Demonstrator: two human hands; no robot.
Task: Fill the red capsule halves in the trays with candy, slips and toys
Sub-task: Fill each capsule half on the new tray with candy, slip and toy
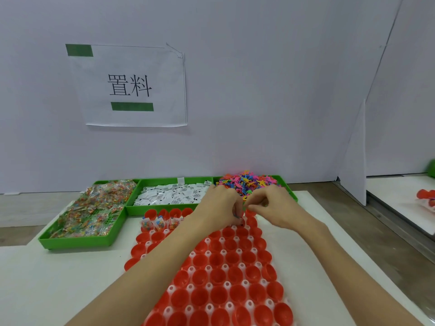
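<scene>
A clear tray point(244, 283) full of several red capsule halves point(219, 294) runs from the near edge toward the green bins. Three far-left halves hold candy packets point(159, 223). My left hand point(219, 205) hovers over the tray's far right end with fingers curled, gripping small toys that are mostly hidden. My right hand point(270, 203) is beside it, fingertips pinching a small piece at the left hand's fingers. Both hands sit just in front of the pile of coloured toy figures point(247, 182).
Three green bins stand at the back: candy packets point(94, 208) on the left, white paper slips point(171, 195) in the middle, toys on the right. A wall with a paper sign point(131, 85) rises behind. A white divider point(355, 161) stands to the right.
</scene>
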